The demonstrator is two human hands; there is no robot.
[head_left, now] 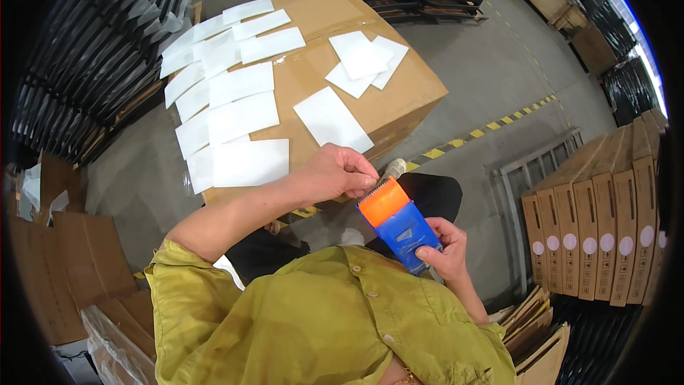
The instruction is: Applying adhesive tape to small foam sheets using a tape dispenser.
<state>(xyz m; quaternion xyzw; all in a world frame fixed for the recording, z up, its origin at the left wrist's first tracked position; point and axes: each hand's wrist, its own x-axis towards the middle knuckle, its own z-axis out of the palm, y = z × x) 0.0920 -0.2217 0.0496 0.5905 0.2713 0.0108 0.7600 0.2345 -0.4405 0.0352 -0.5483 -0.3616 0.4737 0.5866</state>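
Note:
My right hand grips the blue body of a tape dispenser, with the thumb across its near end. An orange guard with a toothed metal edge forms its far end. The fingers of my left hand are pinched together at that toothed edge; any tape between them is too clear or small to make out. Beyond my hands stands a large cardboard box. Thin white sheets lie overlapping in rows along its left side. One lone white sheet lies nearer, and a small loose pile is farther right.
Flat brown cartons stand upright in a row at the right, beside a grey metal frame. Stacked black metal parts rise at the left, with more at the back. Yellow-black tape marks the floor. Opened cardboard sits lower left.

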